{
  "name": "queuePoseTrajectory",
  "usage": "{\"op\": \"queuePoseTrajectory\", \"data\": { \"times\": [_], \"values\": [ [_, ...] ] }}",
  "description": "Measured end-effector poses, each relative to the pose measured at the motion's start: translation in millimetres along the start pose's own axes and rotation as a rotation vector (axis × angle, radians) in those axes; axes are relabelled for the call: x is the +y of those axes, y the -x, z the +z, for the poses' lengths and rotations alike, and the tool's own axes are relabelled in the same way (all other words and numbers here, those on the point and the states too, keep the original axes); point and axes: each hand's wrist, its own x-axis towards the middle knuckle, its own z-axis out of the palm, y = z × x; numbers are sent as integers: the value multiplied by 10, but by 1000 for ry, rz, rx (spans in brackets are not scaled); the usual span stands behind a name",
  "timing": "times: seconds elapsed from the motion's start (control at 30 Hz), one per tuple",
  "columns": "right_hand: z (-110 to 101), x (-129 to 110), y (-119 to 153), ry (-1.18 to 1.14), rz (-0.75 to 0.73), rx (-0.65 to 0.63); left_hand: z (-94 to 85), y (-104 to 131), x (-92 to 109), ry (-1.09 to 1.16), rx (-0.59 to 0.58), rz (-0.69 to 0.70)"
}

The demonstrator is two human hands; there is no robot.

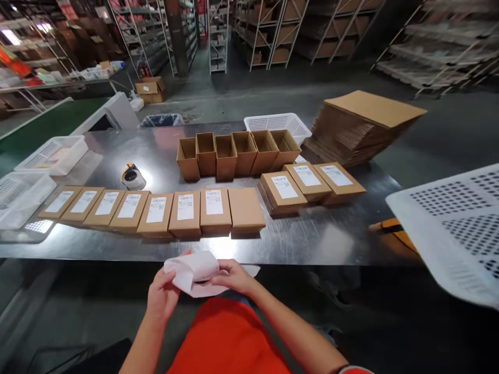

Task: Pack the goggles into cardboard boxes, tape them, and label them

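A curled strip of white paper labels [202,265] hangs between my hands, just in front of the metal table's near edge. My left hand [163,291] is closed on the strip's left end. Fingers of my right hand [234,275] pinch its right side, and a loose tail shows behind that wrist. Beyond my hands runs a row of closed cardboard boxes [185,214], most with a white label on top. The box at the row's right end [245,208] has no label showing.
Open cardboard boxes [226,156] stand farther back on the metal table [312,244]. Labelled boxes [284,189] sit right of them, before stacked flat cardboard [362,124]. A tape roll [133,177] lies left. White baskets [460,228] flank both sides.
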Motion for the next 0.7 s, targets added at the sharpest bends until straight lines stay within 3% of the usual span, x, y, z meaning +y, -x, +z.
{"op": "queuePoseTrajectory", "data": {
  "times": [0.07, 0.13, 0.2, 0.23, 0.27, 0.33, 0.4, 0.47, 0.57, 0.63, 0.7],
  "values": [
    [68, -34, 74, 12, -21, 145, -125, -4, 51, -243, 48, 28],
    [96, -96, 147, 6, -76, 288, -214, 6, 91, -506, 219, 152],
    [105, -186, 228, 26, -119, 349, -200, 44, 90, -734, 382, 327],
    [109, -235, 270, 36, -125, 352, -143, 72, 66, -814, 366, 382],
    [116, -280, 309, 39, -123, 346, -53, 101, 27, -833, 260, 388],
    [132, -353, 372, 29, -103, 345, 194, 147, -87, -667, -71, 286],
    [132, -398, 412, 37, -87, 376, 455, 157, -208, -494, -235, 211],
    [96, -422, 436, 64, -89, 405, 650, 124, -290, -509, -167, 260],
    [-9, -443, 457, 93, -90, 385, 773, 23, -309, -597, -85, 379],
    [-82, -453, 462, 109, -57, 353, 796, -56, -277, -515, -155, 321],
    [-143, -470, 455, 171, -32, 412, 824, -133, -244, -393, -261, 186]
  ]
}}
